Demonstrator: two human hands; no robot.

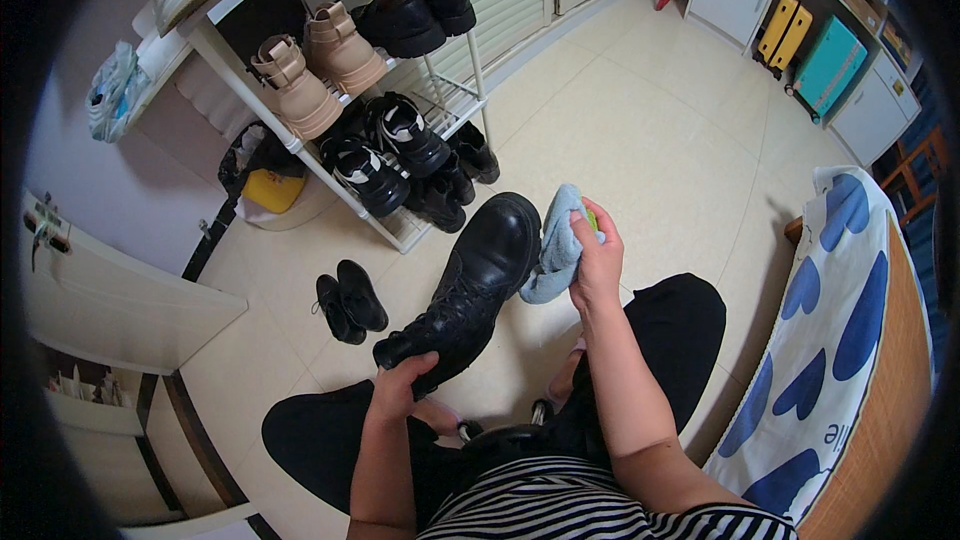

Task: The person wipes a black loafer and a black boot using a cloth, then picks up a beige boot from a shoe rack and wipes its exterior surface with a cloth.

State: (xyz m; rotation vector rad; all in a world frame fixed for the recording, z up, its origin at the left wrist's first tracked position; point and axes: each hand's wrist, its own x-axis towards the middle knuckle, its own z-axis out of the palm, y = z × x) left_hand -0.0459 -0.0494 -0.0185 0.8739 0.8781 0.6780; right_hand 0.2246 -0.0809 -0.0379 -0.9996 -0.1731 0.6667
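A black leather lace-up boot (480, 270) is held up in front of me, its toe pointing away. My left hand (405, 382) grips it by the top of the shaft, with the thumb on the outside and the fingers mostly hidden. In my right hand (598, 259) is a bunched light blue cloth (556, 251). A bit of green (591, 220) shows at the cloth's upper edge, too small to identify. The cloth hangs beside the boot's sole edge near the toe; I cannot tell whether they touch.
A white shoe rack (405, 240) with several pairs of shoes stands ahead to the left. Black shoes (351, 300) rest on the tiled floor. Behind the rack is a bin (281, 214). A heart-patterned cloth (802, 360) drapes at right. Suitcases (829, 64) stand under the far desk.
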